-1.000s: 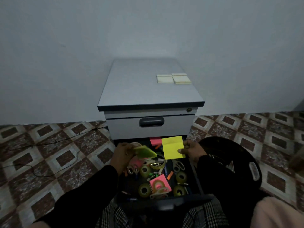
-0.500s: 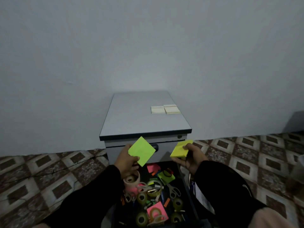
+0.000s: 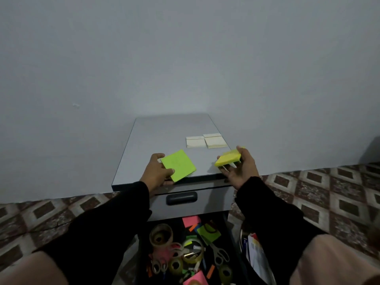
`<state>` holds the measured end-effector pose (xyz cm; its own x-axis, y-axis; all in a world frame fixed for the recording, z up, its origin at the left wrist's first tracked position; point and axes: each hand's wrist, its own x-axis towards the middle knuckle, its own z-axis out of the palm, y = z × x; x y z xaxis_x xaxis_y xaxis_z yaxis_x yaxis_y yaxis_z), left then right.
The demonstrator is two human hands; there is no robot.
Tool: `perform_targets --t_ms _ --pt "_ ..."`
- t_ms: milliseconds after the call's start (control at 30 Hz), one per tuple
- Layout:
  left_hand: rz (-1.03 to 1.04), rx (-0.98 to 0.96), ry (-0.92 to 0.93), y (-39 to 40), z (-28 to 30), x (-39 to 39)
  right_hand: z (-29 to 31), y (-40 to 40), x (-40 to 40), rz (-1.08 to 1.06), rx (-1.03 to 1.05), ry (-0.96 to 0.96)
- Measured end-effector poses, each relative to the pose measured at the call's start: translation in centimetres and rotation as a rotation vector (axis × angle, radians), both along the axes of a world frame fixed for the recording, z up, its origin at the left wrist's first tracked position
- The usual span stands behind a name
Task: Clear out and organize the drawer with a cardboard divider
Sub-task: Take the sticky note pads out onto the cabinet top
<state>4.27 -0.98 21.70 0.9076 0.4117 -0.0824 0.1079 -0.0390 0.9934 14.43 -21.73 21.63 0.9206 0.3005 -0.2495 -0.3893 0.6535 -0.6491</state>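
Two pale pads (image 3: 206, 140) on cabinet top (image 3: 164, 136); left grip (image 3: 157, 173) pinches green pad (image 3: 178, 165), right grip (image 3: 242, 168) yellow pad (image 3: 228, 158).

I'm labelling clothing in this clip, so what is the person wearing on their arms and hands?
Both arms are covered by long black sleeves, the left sleeve and the right sleeve, each ending at the wrist. The left hand and right hand are bare: no gloves, and no rings or watch show.

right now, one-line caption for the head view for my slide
Left hand holds a green sticky pad, right hand a yellow pad, above the cabinet top.
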Motion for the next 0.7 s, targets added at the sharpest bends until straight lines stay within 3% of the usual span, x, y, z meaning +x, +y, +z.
perform_targets --t_ms 100,233,367,467,533,600,700 --pt "0.009 0.028 -0.033 0.7 0.0 3.0 -0.2 1.3 2.8 -0.021 -0.341 -0.111" --pt "-0.039 0.105 -0.057 0.9 -0.6 6.9 -0.8 3.5 6.4 -0.188 -0.763 -0.411" --pt "-0.028 0.088 -0.106 1.3 -1.2 11.1 -1.2 5.3 9.9 -0.335 -1.124 -0.682" --pt "0.045 0.189 -0.137 1.4 -1.1 13.6 -0.8 6.4 11.9 -0.410 -1.294 -0.801" --pt "0.026 0.360 -0.084 1.6 -1.2 14.9 -0.8 7.0 13.0 -0.258 -1.475 -0.833" --pt "-0.029 0.659 0.000 1.8 -1.8 15.4 -1.4 7.2 13.5 -0.047 -1.643 -0.824" --pt "-0.131 1.053 0.083 1.8 -3.3 14.8 -3.0 6.9 12.5 -0.017 -1.761 -0.888"
